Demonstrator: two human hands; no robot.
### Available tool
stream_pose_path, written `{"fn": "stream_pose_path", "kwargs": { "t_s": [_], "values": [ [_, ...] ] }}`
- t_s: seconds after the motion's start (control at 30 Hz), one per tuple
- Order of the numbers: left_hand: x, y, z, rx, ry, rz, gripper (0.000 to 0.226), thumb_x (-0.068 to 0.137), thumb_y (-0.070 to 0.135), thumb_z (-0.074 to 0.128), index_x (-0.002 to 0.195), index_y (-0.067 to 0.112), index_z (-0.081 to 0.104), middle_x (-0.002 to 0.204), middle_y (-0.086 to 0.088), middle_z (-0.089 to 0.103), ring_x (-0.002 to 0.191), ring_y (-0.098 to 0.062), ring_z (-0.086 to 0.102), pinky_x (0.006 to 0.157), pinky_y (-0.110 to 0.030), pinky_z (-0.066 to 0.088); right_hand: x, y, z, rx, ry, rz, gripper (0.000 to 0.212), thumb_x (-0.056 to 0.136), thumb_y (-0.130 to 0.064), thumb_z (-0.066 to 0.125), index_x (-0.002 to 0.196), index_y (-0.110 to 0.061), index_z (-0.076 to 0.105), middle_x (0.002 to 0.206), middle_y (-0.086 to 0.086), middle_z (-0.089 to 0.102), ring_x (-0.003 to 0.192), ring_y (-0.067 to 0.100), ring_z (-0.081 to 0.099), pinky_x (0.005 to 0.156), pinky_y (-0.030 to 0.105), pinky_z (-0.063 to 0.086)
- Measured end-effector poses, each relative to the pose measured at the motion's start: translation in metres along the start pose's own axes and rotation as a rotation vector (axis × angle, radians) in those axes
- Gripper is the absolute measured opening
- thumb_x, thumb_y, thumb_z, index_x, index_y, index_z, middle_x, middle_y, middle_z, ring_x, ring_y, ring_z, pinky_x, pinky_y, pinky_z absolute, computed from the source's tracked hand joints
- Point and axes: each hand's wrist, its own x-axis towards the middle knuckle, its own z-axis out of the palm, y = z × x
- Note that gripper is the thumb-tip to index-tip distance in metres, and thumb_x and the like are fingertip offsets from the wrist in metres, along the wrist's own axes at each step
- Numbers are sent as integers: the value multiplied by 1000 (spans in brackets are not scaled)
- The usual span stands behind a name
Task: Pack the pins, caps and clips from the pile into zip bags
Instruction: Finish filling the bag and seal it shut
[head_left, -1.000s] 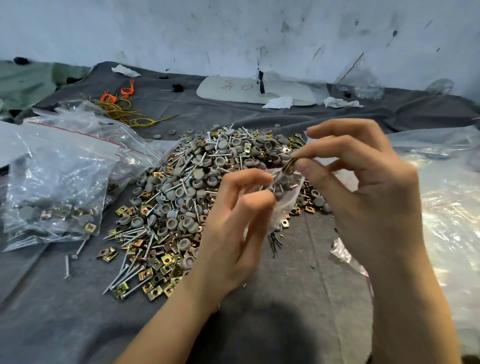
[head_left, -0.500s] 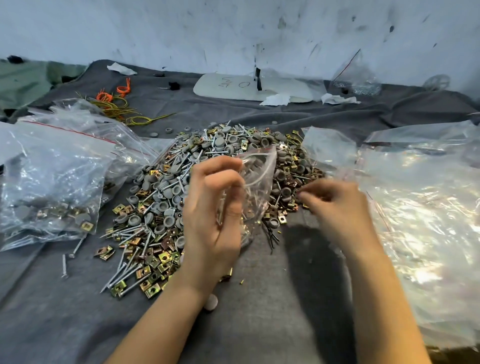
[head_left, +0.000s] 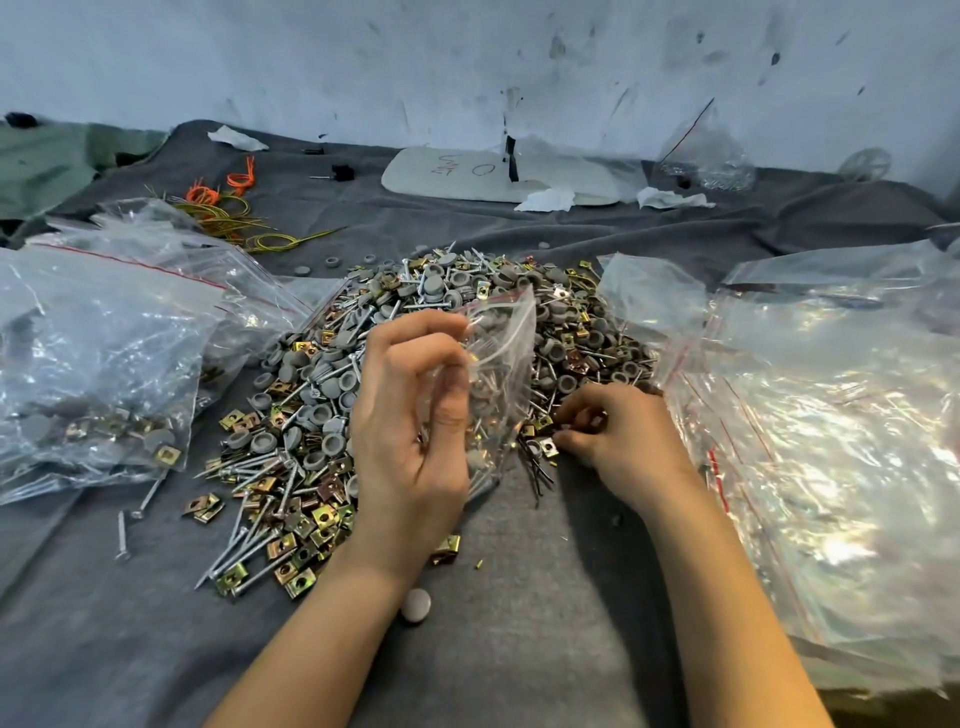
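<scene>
A single round grey plastic cap (head_left: 415, 605) lies loose on the grey felt cloth (head_left: 545, 649) over the table, on the near side of the pile. Over the pile's near edge the left hand (head_left: 410, 415) grips one side of a small clear plastic zip bag (head_left: 501, 358), fingers and thumb curled on the film. Pins and caps show through its lower half.

At the pile's near right edge the right hand (head_left: 618, 436) bunches its fingers down among the square brass-coloured metal clips (head_left: 548, 447) (whether one is pinched I cannot tell). The pile of silver pins, grey caps and brass clips (head_left: 322, 395) spreads behind both hands.

Each piece looks small, hard and light. The smooth pins will likely slip, so they are best pinched by the shaft or gathered a few at a time. The bag's film is thin and limp: hold it at the zip strip to keep the mouth open, and mind that pin tips could pierce it.

Left of the pile lie filled clear bags (head_left: 104, 364), and right of it empty clear bags with red zip lines (head_left: 831, 441). Beyond the pile are orange and yellow wire loops (head_left: 228, 208) and a flat white board (head_left: 467, 176).
</scene>
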Motion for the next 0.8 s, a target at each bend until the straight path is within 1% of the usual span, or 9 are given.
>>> {"fn": "stream_pose_path", "kwargs": {
  "t_s": [0.1,0.2,0.27,0.33,0.43,0.53,0.6,0.7,0.8],
  "values": [
    [0,1,0,-16,-10,-5,12,99,9,43,105,14,51,115,-9,52,113,-23,54,96,-28,43,1,-3,1,-60,-8,-20,14,82,-19,74,79,-28,64,70,-15,53,65,3,50,56,19,35],
    [0,1,-1,-23,-4,-14,12,99,10,43,105,15,51,115,-9,52,113,-21,54,95,-27,43,1,-4,0,-100,18,-22,2,85,-23,70,88,-23,71,72,-11,57,71,10,54,66,23,39],
    [0,1,-1,-29,2,-22,12,99,10,43,105,16,51,115,-9,52,113,-21,55,95,-27,44,1,-2,-2,-83,30,-6,6,87,-22,68,90,-20,73,76,-6,61,75,13,57,69,24,41],
    [0,2,-1,-29,3,-26,11,99,11,43,105,15,51,115,-9,52,113,-22,55,95,-28,44,-1,0,-6,-32,49,-20,7,87,-19,66,85,-18,72,70,-10,60,69,8,56,62,20,40],
    [1,2,-2,2,-22,3,9,99,11,44,104,14,51,114,-6,52,112,-20,55,94,-30,45,-8,-4,-18,244,131,-53,16,87,-16,67,71,-20,67,62,-11,60,58,0,51,53,9,38],
    [0,3,-1,93,-111,94,5,99,12,48,103,12,50,115,-9,51,112,-16,53,94,-27,43,-22,-22,-39,633,217,-208,17,86,-12,69,72,-22,69,58,-11,61,53,-1,50,51,11,40],
    [-2,5,1,134,-173,152,6,101,15,47,104,12,51,118,-12,50,114,-17,52,96,-25,41,-33,-38,-51,758,282,-384,13,84,-16,70,73,-23,69,60,-10,61,55,3,50,50,15,40],
    [-4,7,3,136,-218,198,6,100,12,47,105,10,51,119,-16,50,117,-18,50,100,-23,38,-45,-57,-60,649,346,-567,8,84,-17,67,78,-23,66,65,-8,60,55,2,49,51,14,38],
    [-4,8,4,145,-207,207,9,97,7,49,105,10,51,119,-17,50,117,-17,50,102,-22,36,-47,-61,-59,436,342,-584,6,84,-14,66,79,-18,66,70,-7,61,59,10,54,54,20,42]
  ]
}}
